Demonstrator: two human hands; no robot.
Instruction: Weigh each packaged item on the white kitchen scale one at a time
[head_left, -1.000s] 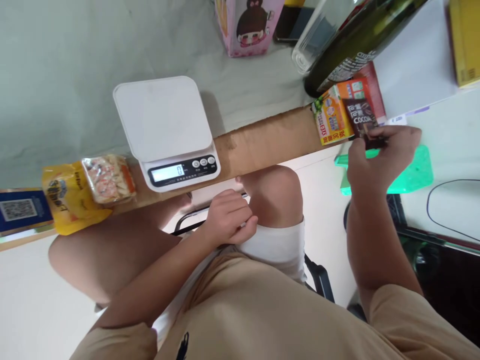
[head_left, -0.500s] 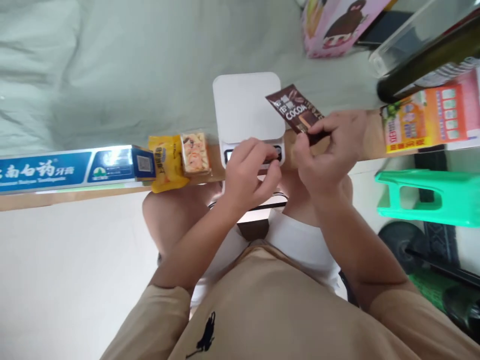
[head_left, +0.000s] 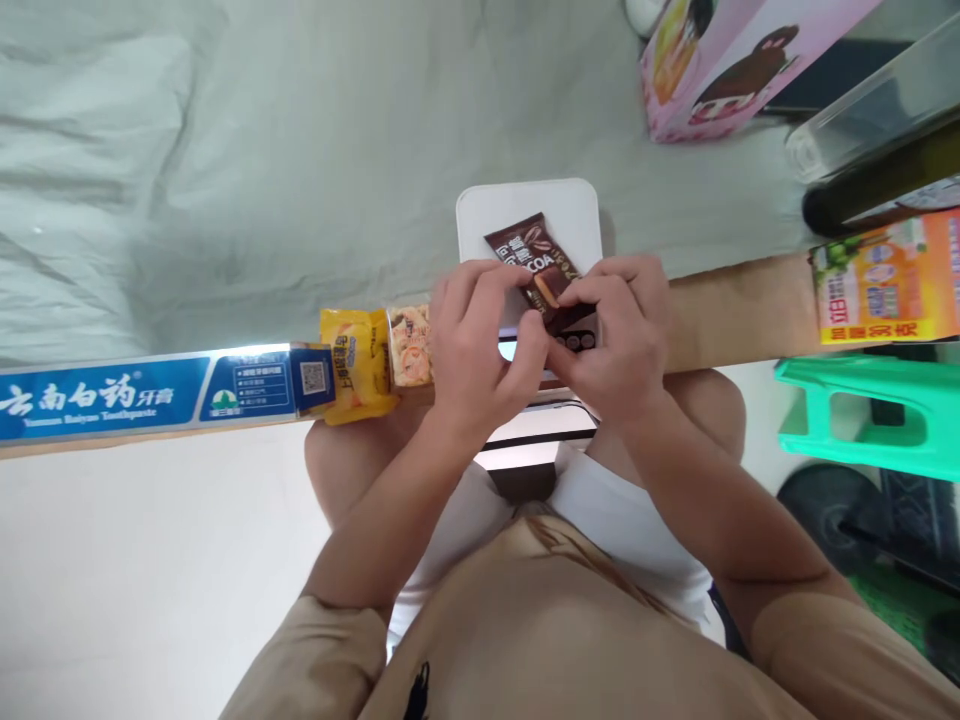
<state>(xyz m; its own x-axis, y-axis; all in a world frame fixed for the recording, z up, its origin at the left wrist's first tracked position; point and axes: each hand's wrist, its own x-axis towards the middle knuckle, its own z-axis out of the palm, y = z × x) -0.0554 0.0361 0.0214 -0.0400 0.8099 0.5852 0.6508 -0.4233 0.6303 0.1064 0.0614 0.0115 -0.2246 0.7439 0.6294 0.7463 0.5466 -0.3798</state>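
Note:
A dark brown cocoa snack packet [head_left: 541, 258] is tilted over a white kitchen scale [head_left: 577, 205], whose button panel shows between my hands. My right hand [head_left: 622, 330] pinches the packet's lower right part between thumb and fingers. My left hand [head_left: 484, 335] is closed at its lower left edge, with the fingertips against the wrapper. Part of the scale's display is hidden by my hands. Just left of my left hand lie a clear-wrapped cracker pack [head_left: 410, 345] and a yellow snack packet [head_left: 356, 365].
A blue toothpaste box [head_left: 150, 395] lies along the narrow wooden board [head_left: 727, 310] at left. At right are an orange packet [head_left: 877, 285], a dark bottle [head_left: 862, 195], a clear container [head_left: 832, 140] and a pink box [head_left: 720, 80]. A green stool [head_left: 870, 415] stands below.
My right hand has brought the cocoa packet left over the scale. My left hand has moved from the scale's panel to the packet. The whole view has shifted slightly.

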